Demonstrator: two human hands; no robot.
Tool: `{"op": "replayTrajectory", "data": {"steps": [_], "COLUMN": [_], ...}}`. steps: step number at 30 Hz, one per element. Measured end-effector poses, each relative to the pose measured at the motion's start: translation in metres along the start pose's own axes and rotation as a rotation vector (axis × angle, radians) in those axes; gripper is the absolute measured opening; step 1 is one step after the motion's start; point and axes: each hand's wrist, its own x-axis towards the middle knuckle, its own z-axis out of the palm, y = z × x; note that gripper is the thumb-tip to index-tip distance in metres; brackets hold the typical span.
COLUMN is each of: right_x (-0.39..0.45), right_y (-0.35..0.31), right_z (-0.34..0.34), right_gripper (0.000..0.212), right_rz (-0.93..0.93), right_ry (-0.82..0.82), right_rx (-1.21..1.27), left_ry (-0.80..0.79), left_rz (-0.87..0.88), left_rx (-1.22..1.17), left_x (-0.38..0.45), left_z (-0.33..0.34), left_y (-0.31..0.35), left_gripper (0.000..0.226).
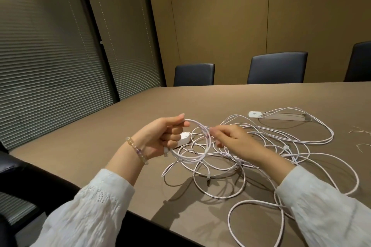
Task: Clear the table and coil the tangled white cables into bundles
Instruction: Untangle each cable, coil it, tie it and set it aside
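Observation:
A tangle of white cables (261, 146) sprawls over the brown table (100, 146). My left hand (166, 136) grips a small coil of white cable (200, 146), a few loops hanging from its curled fingers just above the table. My right hand (226, 138) pinches a strand of the same cable at the coil's right side. A white plug block (183, 139) lies under my left hand. One loose connector end (208, 178) rests among the loops near the front.
A white adapter (254, 114) sits beside a recessed table socket strip (287, 117) at the back right. Thin wire ties (359, 132) lie at the right edge. Dark chairs (193, 74) stand along the far side, another chair (20, 176) at my left.

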Motion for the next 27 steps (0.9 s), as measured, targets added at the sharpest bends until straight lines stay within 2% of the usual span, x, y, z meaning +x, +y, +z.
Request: {"op": "replayTrajectory", "data": {"steps": [2, 6, 9, 13, 18, 23, 27], "right_x": [0.002, -0.001, -0.002, 0.001, -0.001, 0.006, 0.017], "right_y": [0.015, 0.044, 0.053, 0.038, -0.005, -0.032, -0.042], "right_z": [-0.001, -0.003, -0.003, -0.002, 0.012, 0.022, 0.02], "right_gripper": [0.027, 0.018, 0.016, 0.016, 0.024, 0.017, 0.015], "right_rz": [0.088, 0.155, 0.17, 0.076, -0.129, -0.237, -0.25], "right_ry": [-0.022, -0.092, -0.069, -0.037, -0.101, -0.166, -0.077], "right_rx": [0.107, 0.014, -0.045, -0.315, -0.549, -0.536, -0.465], "left_ry": [0.043, 0.128, 0.219, 0.351, 0.454, 0.504, 0.432], "left_rz": [0.074, 0.222, 0.286, 0.352, 0.436, 0.522, 0.576], "left_rx": [-0.012, -0.129, -0.076, -0.017, 0.078, 0.237, 0.409], "left_x": [-0.002, -0.005, -0.002, 0.01, 0.022, 0.029, 0.03], "left_z": [-0.011, -0.036, -0.047, -0.047, -0.031, -0.005, 0.016], "left_y": [0.006, 0.02, 0.022, 0.012, 0.003, -0.008, -0.021], "left_gripper": [0.027, 0.029, 0.03, 0.028, 0.03, 0.032, 0.031]}}
